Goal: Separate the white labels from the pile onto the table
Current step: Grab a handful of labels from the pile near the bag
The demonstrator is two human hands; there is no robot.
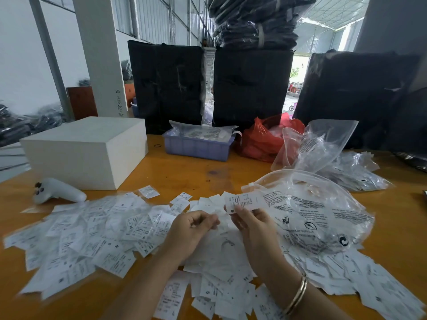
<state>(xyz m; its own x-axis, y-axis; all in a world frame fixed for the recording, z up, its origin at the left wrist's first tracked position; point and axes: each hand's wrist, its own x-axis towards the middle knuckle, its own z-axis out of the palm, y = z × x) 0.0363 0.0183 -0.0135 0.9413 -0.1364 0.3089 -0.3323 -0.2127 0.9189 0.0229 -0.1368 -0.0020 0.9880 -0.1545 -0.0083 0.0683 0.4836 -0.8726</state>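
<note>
1. Near the front edge of the table (184,167), at its middle: right hand (250,224), thumb and fingers pinching a white label (245,202), raised just above the pile (221,257).
2. Left hand (193,227), close beside the right but not touching it, fingers curled on a thin pale scrap; whether label or clear film, I cannot tell.
3. Held label: long axis running roughly left to right, tilted a little, an "M" at the end nearest the thumb, free end pointing toward the clear bag (312,218) on the right.
4. Separated labels (92,229): spread flat toward the front left corner, many in clear sleeves, pointing every way.
5. Risk, as I judge it: two labels clinging together and passing as one, caused by thin, slippery stock.
6. Risk: sorted spread and pile merging, since their edges already touch beneath the left wrist.
7. Risk: the clear bag overlapping the pile's far right side, dragging loose labels if nudged.
</note>
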